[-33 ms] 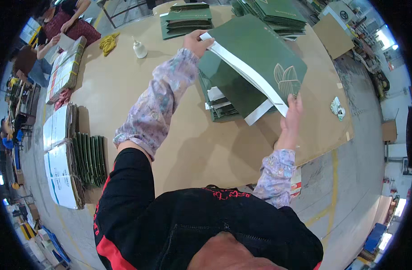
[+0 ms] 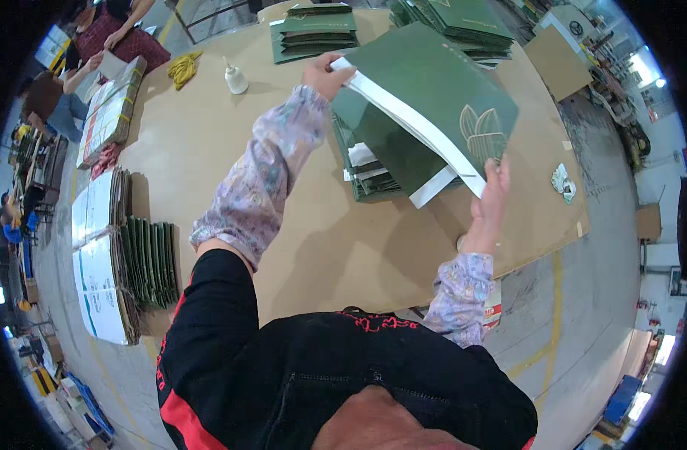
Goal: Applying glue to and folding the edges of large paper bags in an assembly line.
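In the head view, we see the left hand [image 2: 327, 75] and the right hand [image 2: 493, 191] apart from each other, each pinching one end of the white strip [image 2: 414, 124] along the edge of a green paper bag [image 2: 437, 79], which is held slanting above a loose stack of green pieces [image 2: 377, 192] on the brown-topped table [image 2: 298, 225]. We judge this piece to be partway through handling: it is lifted and in both hands, not yet laid down, while the far-left pile [image 2: 317, 34] and the far-right pile [image 2: 471, 26] lie flat beyond; which of these are finished we cannot tell. The bag looks like smooth, slightly glossy stiff paper, broad and flat, with a petal-shaped line drawing near one corner; its white strip bows in a gentle curve. Beyond the left forearm we find a rounded white squeeze bottle [image 2: 236, 80] and a soft, crumpled yellow cloth [image 2: 182, 70]
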Demonstrator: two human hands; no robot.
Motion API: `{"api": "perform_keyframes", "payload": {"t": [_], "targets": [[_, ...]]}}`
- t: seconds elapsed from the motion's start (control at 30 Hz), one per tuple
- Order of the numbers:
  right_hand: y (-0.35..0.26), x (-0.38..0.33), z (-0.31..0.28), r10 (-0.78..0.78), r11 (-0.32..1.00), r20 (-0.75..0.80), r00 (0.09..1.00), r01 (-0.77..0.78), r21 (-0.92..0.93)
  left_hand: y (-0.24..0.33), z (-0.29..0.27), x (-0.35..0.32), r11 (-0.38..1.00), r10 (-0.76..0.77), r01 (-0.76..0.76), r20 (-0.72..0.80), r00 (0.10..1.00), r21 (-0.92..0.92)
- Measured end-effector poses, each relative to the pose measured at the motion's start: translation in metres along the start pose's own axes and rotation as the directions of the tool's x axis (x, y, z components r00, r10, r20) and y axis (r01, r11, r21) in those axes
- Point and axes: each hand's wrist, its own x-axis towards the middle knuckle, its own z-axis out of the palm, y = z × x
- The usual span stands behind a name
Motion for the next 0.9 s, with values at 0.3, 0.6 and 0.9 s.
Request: {"api": "perform_keyframes", "payload": {"t": [0.3,0.6,0.9], "targets": [[-0.137,-0.183,0.134,-0.272,0.889,0.514,0.814,0.417,-0.191,-0.076,-0.045,-0.238,0.435,-0.500,0.591,0.363,0.786,-0.679],[-0.045,-0.285,0.225,0.113,0.946,0.972,0.206,0.275,-0.168,-0.137,-0.068,-0.453,0.152,-0.690,0.908,0.616,0.380,-0.389],[0.094,-0.432,0.202,0.380,0.828,0.923,-0.064,0.468,-0.308,-0.072,-0.254,-0.460,0.229,-0.826,0.402,0.042,0.562,-0.887]]}}
